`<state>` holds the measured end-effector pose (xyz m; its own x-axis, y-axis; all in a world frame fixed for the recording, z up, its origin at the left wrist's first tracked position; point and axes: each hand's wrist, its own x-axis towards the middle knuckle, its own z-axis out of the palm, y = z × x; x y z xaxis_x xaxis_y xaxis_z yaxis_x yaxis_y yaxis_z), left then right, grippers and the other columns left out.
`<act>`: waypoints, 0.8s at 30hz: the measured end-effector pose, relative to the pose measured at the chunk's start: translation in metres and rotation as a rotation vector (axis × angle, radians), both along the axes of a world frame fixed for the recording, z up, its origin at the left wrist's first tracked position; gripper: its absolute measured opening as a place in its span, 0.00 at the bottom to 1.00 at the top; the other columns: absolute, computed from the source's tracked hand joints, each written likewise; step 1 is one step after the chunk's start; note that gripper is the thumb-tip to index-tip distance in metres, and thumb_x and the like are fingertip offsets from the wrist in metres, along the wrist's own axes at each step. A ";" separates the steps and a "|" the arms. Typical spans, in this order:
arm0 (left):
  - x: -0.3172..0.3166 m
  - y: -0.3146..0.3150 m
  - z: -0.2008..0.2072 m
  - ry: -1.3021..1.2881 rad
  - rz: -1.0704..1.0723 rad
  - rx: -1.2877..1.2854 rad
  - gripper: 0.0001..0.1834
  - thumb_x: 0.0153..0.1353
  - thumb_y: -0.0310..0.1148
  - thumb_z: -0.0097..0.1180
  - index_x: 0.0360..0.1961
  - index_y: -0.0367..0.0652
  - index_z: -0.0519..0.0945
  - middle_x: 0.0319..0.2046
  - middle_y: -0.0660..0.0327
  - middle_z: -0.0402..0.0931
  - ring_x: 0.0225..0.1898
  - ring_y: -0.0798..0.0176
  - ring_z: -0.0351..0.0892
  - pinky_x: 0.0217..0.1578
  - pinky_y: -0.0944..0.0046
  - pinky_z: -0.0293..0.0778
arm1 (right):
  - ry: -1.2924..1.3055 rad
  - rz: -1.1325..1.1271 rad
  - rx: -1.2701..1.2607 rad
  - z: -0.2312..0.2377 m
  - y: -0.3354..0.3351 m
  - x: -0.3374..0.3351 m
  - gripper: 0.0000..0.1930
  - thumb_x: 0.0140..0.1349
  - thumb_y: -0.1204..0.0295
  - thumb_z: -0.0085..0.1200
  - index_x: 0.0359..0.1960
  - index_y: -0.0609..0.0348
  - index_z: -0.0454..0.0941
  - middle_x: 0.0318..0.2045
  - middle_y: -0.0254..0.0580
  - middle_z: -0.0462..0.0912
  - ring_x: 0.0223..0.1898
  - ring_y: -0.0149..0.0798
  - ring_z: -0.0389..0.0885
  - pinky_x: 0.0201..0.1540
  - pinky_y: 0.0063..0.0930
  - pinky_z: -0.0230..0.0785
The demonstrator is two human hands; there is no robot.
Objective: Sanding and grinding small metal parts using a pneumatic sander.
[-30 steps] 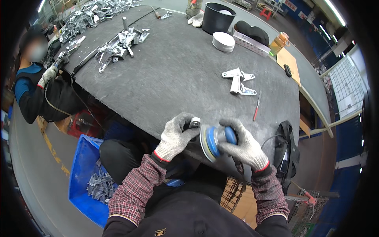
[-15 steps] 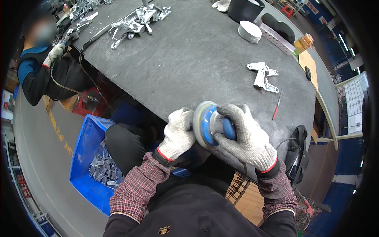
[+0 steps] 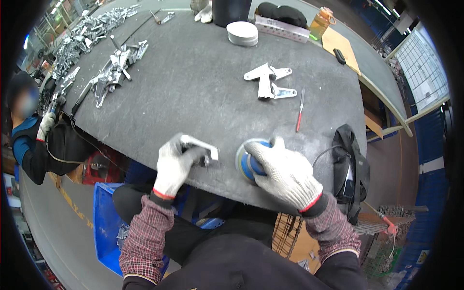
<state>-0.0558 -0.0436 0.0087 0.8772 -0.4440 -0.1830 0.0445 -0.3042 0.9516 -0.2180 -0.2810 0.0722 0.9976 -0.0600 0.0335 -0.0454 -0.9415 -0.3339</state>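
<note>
My left hand (image 3: 174, 162), in a white knit glove with a red-edged cuff, grips a silvery metal bracket (image 3: 205, 149) just above the table's near edge. Gloved the same way, my right hand (image 3: 285, 169) is wrapped round a blue air sander (image 3: 251, 159) with a round pad facing left. Bracket and sander are apart. Beyond my hands, a small stack of similar metal brackets (image 3: 266, 83) lies on the grey table (image 3: 193, 87). A thin file with a red handle (image 3: 299, 113) rests to the right of that stack.
A heap of metal parts (image 3: 116, 65) lies far left, near a co-worker (image 3: 34, 125). White discs (image 3: 242, 34), a black bucket (image 3: 232, 10) and an orange bottle (image 3: 321, 21) stand at the back. A black bag (image 3: 348, 169) sits right; a blue bin (image 3: 104, 232) stands lower left.
My left hand has moved left, away from the sander, and the bracket in it now shows. The sander stays in my right hand. The view has turned rightward.
</note>
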 end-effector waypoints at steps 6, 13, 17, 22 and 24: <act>0.092 -0.123 -0.016 -0.143 -0.008 -0.133 0.28 0.77 0.37 0.65 0.69 0.28 0.78 0.46 0.49 0.90 0.43 0.61 0.94 0.42 0.61 0.89 | -0.002 -0.190 0.035 0.003 -0.005 -0.025 0.31 0.59 0.66 0.74 0.67 0.36 0.84 0.52 0.58 0.84 0.39 0.62 0.93 0.43 0.50 0.88; 0.194 -0.093 -0.009 -0.757 0.149 0.394 0.25 0.73 0.42 0.67 0.67 0.46 0.84 0.59 0.41 0.88 0.57 0.37 0.91 0.60 0.41 0.85 | 0.082 -0.311 0.031 -0.002 -0.016 -0.028 0.33 0.53 0.66 0.77 0.66 0.38 0.86 0.52 0.60 0.84 0.41 0.64 0.94 0.46 0.53 0.88; 0.326 -0.011 0.008 -0.777 0.458 1.123 0.34 0.74 0.54 0.64 0.70 0.40 0.81 0.61 0.41 0.84 0.58 0.39 0.90 0.57 0.43 0.86 | 0.175 -0.283 0.117 0.016 -0.013 -0.019 0.32 0.58 0.69 0.75 0.67 0.45 0.85 0.53 0.55 0.85 0.47 0.62 0.91 0.50 0.51 0.86; 0.419 0.041 0.015 -0.600 0.480 1.044 0.27 0.85 0.43 0.43 0.72 0.38 0.78 0.59 0.40 0.89 0.60 0.43 0.92 0.56 0.42 0.87 | 0.169 -0.196 0.120 0.010 0.001 -0.016 0.35 0.54 0.71 0.77 0.67 0.41 0.86 0.53 0.54 0.85 0.46 0.61 0.91 0.47 0.50 0.87; 0.449 0.078 0.021 -0.708 0.416 1.219 0.26 0.85 0.42 0.42 0.62 0.36 0.86 0.58 0.40 0.90 0.57 0.41 0.93 0.54 0.42 0.89 | 0.157 -0.164 0.130 0.009 0.003 -0.019 0.35 0.53 0.71 0.77 0.67 0.41 0.86 0.54 0.54 0.85 0.47 0.61 0.91 0.47 0.50 0.87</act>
